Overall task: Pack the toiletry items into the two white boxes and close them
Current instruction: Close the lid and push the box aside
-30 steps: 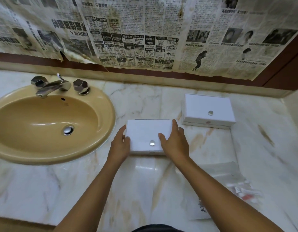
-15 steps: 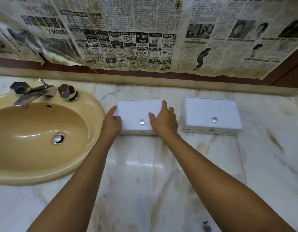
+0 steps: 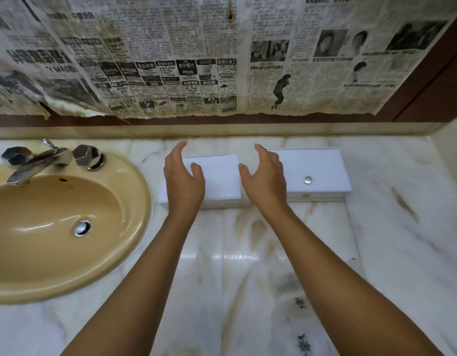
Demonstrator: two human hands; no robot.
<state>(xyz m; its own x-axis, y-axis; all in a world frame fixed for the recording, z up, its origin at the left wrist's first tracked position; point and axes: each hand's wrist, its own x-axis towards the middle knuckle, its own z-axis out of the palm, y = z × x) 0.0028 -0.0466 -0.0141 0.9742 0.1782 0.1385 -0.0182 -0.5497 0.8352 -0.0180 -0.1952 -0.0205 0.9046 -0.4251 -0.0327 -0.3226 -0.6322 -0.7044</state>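
While both of your hands hover spread and empty, left grip [image 3: 183, 181] and right grip [image 3: 266, 181] flank the closed flat white rectangular box [image 3: 219, 181], long axis left-right on the marble desk [image 3: 248, 253], touching its white twin [image 3: 317, 170] rightward

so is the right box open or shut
Shut. The right box shows its flat lid with the round silver knob lying level on the base, no gap or contents showing.

A bathroom: a beige oval sink [image 3: 55, 265] with chrome tap [image 3: 37, 163] is sitting in a marble surface [image 3: 389, 253], old newspaper [image 3: 196, 60] covering the wall.
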